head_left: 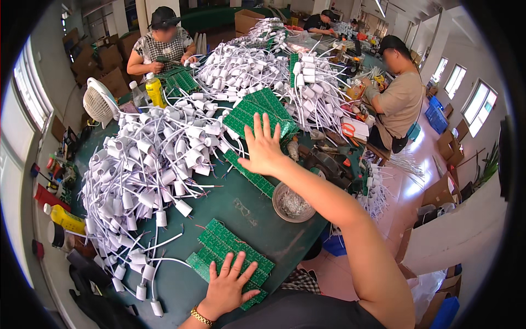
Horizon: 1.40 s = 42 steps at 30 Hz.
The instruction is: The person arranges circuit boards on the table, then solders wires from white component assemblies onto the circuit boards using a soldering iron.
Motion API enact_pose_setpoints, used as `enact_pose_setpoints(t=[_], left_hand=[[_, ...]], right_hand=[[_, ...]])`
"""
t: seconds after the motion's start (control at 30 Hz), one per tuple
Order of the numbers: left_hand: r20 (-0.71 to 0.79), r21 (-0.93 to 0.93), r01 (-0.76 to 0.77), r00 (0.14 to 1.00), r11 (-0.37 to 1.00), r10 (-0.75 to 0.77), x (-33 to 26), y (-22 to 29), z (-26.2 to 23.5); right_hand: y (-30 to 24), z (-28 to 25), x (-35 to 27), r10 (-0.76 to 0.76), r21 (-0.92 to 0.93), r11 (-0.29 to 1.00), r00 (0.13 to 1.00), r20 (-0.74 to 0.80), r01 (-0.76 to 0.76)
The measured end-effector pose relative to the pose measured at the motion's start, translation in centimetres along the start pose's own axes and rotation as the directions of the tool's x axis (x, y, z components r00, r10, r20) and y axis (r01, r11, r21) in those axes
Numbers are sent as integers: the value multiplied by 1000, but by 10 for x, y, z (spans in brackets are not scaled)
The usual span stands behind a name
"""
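Note:
My left hand [227, 285], with a gold-coloured bracelet at the wrist, lies spread on several green circuit boards [241, 253] near the table's front edge. Farther off, my right hand [265, 147] reaches out with fingers apart over a stack of green circuit boards [257, 107]; whether its fingertips touch them I cannot tell. A narrow green circuit board strip [249, 172] lies beside that hand. Left of both hands spreads a big heap of white cylindrical lamp holders with wires [159, 153]. A bowl of thin metal clippings [293, 202] stands just below my right forearm.
The green table [219, 203] carries another lamp-holder heap [235, 68] farther back. A yellow bottle [155, 90] and a white fan [100, 101] stand at the left. Orange-handled scissors [349, 131] lie at the right. Co-workers sit around the far side and right.

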<state>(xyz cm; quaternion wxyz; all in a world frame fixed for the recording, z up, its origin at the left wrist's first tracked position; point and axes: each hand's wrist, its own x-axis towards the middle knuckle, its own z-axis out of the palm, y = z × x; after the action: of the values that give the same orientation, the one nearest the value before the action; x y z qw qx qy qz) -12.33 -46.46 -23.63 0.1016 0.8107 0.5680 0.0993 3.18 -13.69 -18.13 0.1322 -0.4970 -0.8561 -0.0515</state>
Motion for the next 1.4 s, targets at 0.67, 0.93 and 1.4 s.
enact_pose_setpoints(t=[0.67, 0.93, 1.4], left_hand=[[-435, -900, -392, 838, 192, -330, 104, -37, -33], [-329, -837, -513, 749, -188, -575, 112, -46, -34], [-493, -865, -255, 592, 432, -638, 99, -15, -31]], right_hand=[[-55, -65, -74, -58, 324, 935, 960, -273, 148], [-70, -72, -132, -229, 947, 282, 969, -89, 154], [-114, -17, -140, 103, 706, 697, 957, -269, 123]])
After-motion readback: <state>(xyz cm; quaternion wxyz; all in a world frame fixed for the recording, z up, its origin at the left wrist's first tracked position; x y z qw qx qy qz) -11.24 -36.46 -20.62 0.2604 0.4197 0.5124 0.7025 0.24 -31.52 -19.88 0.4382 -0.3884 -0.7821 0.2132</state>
